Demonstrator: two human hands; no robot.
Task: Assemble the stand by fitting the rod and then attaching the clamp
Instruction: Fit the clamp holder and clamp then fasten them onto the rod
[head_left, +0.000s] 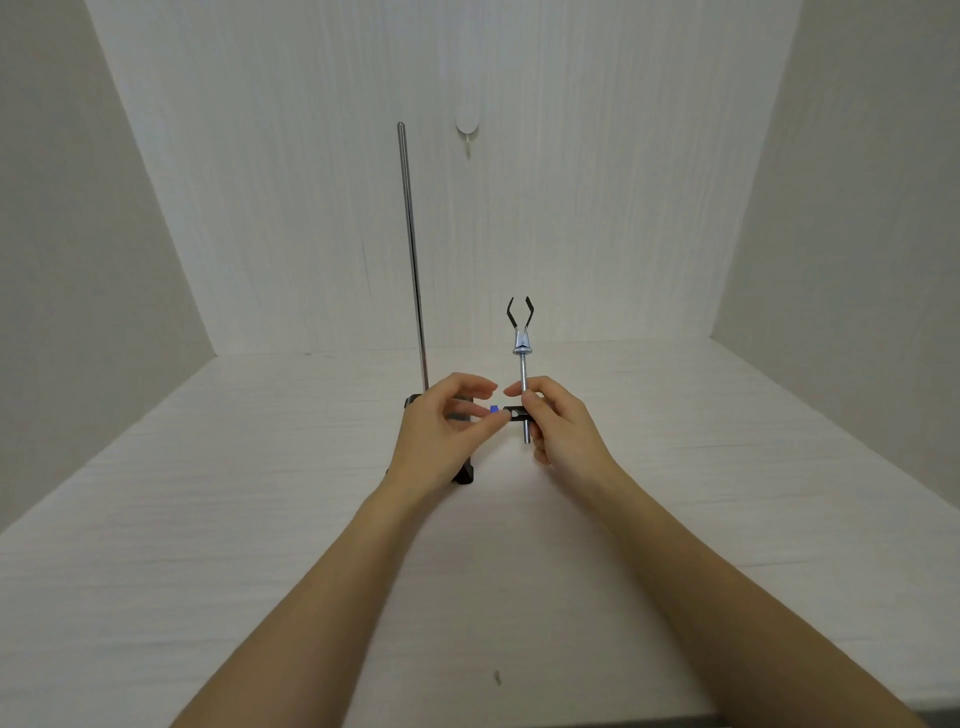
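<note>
The left hand (441, 431) pinches a small blue knob (494, 409) between thumb and a fingertip, its other fingers curled loosely above, while the right hand (558, 426) has its fingers wrapped round the silver shaft of the clamp (522, 358), holding it upright in the air. The knob sits at the left end of a black boss block (514, 414) that crosses the shaft between the two hands. Above the right hand the clamp's two black prongs stand slightly apart, pointing up into open space. Just left of the hands the rod (413, 260) rises tall and near vertical from the black base (465, 474), which the left hand mostly hides; only its corners show. The pale table (208, 519) spreads wide on both sides and toward the viewer, with walls closing it at the back and sides. A white hook (467, 130) hangs on the back wall.
</note>
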